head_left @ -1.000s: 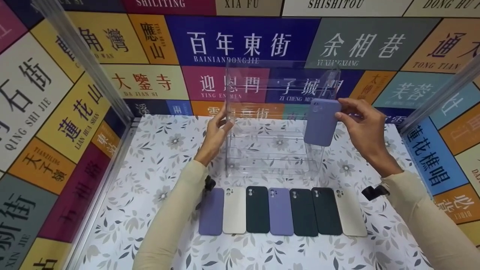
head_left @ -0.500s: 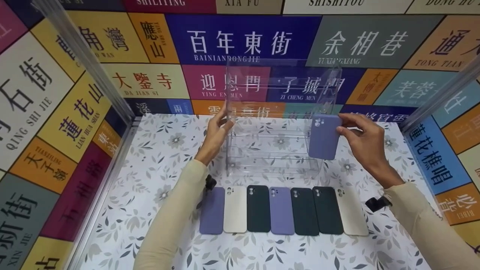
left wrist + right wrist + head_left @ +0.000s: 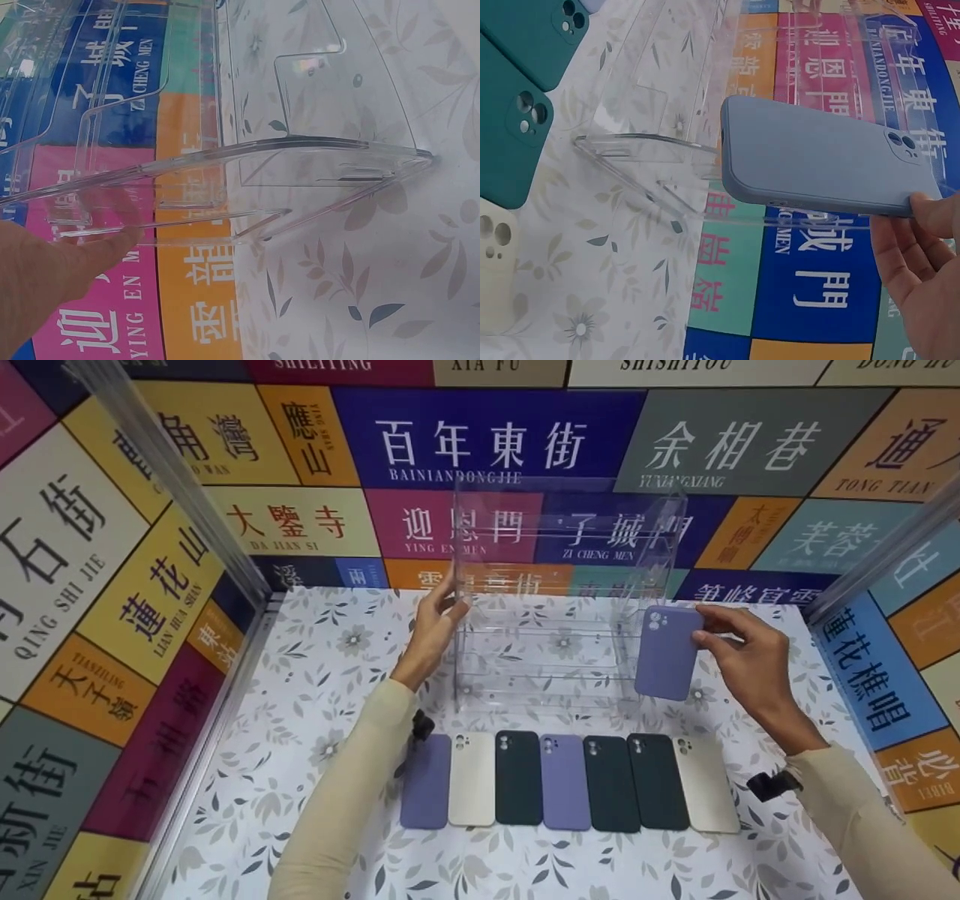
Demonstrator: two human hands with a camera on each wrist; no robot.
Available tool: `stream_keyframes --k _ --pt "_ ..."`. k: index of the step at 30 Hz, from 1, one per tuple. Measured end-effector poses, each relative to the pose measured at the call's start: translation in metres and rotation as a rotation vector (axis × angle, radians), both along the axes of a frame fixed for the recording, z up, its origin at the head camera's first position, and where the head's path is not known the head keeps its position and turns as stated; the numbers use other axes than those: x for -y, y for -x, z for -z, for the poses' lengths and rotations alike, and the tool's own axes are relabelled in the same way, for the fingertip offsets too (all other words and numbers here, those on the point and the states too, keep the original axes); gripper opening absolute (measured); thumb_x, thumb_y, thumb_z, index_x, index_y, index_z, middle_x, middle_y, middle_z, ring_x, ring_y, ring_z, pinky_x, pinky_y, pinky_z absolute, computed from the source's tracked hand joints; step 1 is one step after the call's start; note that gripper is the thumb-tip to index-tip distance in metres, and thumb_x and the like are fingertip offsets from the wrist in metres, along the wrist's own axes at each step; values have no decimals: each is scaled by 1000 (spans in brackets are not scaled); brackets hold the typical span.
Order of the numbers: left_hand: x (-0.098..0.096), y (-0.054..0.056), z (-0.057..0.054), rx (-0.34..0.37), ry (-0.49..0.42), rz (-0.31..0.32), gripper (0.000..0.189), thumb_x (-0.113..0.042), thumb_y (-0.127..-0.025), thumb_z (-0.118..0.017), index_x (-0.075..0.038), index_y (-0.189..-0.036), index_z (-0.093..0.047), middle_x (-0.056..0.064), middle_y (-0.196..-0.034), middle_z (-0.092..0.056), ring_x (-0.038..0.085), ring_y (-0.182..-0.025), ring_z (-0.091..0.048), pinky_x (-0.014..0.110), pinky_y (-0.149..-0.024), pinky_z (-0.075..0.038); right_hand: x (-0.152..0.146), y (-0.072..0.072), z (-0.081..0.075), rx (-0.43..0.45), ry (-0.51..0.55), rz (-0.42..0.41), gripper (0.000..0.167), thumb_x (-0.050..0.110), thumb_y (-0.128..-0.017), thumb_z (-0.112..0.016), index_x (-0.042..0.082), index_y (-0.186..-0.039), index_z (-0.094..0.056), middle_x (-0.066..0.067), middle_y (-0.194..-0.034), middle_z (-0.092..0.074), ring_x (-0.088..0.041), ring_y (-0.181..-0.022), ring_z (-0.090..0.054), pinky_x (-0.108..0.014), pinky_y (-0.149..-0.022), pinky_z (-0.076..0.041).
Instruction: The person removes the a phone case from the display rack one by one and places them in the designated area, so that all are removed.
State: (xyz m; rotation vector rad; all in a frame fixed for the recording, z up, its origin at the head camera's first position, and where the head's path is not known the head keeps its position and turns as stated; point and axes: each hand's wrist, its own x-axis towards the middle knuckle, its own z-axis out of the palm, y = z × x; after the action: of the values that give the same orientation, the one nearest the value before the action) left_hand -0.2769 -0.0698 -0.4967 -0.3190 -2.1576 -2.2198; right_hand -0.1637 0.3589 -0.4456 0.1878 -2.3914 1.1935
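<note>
My right hand pinches a purple phone case by its upper right edge, thumb in front. The case hangs upright beside the right side of a clear tiered display stand, its camera cutouts at the upper left. In the right wrist view the phone case looks blue-grey and overlaps the stand's clear side panel. My left hand grips the stand's left side panel. Seen from the left wrist, the thumb of the left hand lies along that panel's edge; the other fingers show faintly behind the plastic.
Several phone cases lie in a row in front of the stand: purple ones, dark green ones and cream ones. Leaf-patterned cloth covers the table. Walls with coloured Chinese lettering enclose it behind and on both sides.
My right hand has brought the purple phone case down and slightly right, from in front of the stand's right part to beside it. The left hand keeps its place on the stand.
</note>
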Motion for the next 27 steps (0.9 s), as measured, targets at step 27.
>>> stream_keyframes --k 27 --pt "0 -1 0 -6 3 8 74 -1 -107 -58 -16 -174 -31 14 -173 -44 40 -138 -60 48 -117 -52 -72 -25 41 101 -38 76 41 -13 -98 -74 -3 -138 -74 5 -104 -72 7 -91 -67 -6 -78 -55"
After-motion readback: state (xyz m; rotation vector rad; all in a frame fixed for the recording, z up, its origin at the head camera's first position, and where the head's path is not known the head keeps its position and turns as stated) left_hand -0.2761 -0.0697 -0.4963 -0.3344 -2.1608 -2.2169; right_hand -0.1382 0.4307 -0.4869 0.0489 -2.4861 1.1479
